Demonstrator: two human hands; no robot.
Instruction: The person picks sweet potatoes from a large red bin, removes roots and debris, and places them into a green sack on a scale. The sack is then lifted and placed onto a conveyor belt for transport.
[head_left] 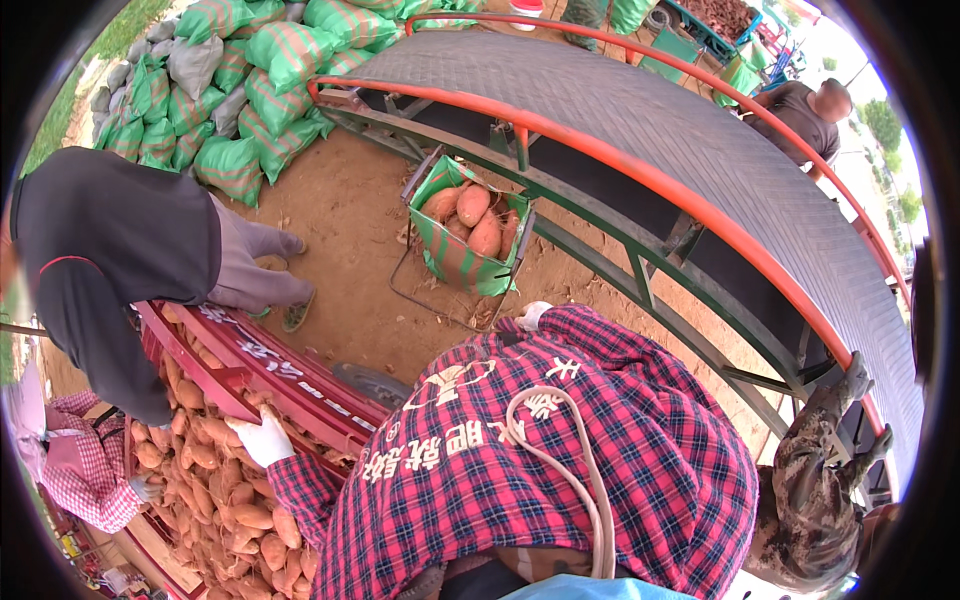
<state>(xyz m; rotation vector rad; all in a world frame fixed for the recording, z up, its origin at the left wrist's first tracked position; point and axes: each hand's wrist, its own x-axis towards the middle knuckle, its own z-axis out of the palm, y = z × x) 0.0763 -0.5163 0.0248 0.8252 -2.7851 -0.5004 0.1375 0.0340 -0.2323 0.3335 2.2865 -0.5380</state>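
My left hand, in a white glove, reaches over the heap of sweet potatoes beside the red metal side of a cart. Its fingers look spread, and no sweet potato shows in its grasp. My right hand, also gloved in white, sits past the front of my red-and-blue plaid smock. It is close to the metal stand, its fingers mostly hidden. In that stand hangs a green-and-orange striped woven bag, its mouth wide, with several large sweet potatoes inside.
A long conveyor with orange rails curves across the right. Filled green sacks are piled at the far left. One person in dark clothes bends over the cart; others stand left and right. Bare soil surrounds the bag.
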